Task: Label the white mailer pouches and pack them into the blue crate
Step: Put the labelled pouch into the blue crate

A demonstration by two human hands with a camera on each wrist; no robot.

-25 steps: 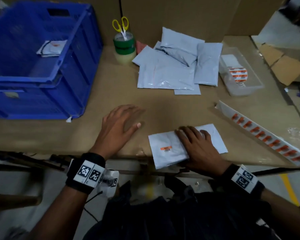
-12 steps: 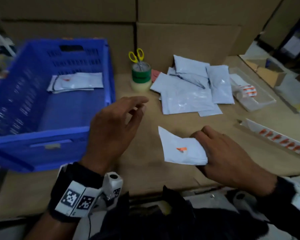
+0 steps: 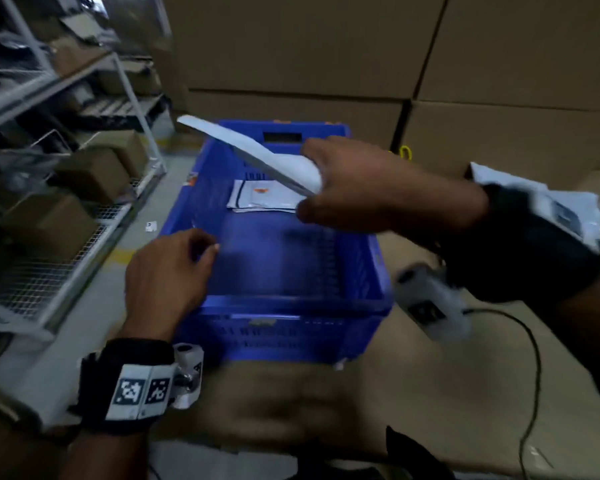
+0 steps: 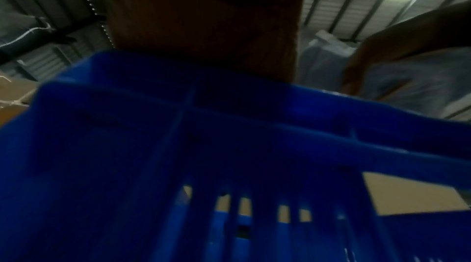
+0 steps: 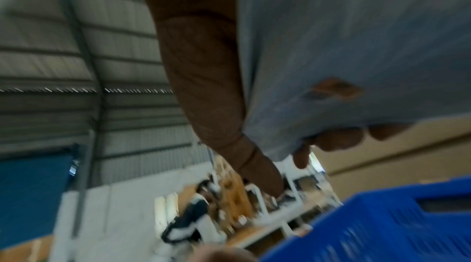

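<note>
Mailer pouch (image 3: pixel 257 155) gripped by right hand (image 3: pixel 371 188) above blue crate (image 3: pixel 291 306) holding labelled pouches (image 3: pixel 264 199); left hand (image 3: pixel 163 275) relaxed, empty.

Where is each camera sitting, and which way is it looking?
Head: worn on the head, looking down into the blue crate; both hands show, the right hand gripping a white pouch.
Left wrist: low beside the crate wall, looking up; none of the left hand shows.
Right wrist: under the held pouch, looking up at the roof; thumb and fingertips show.
Shared: all three see the crate and the pouch.
</note>
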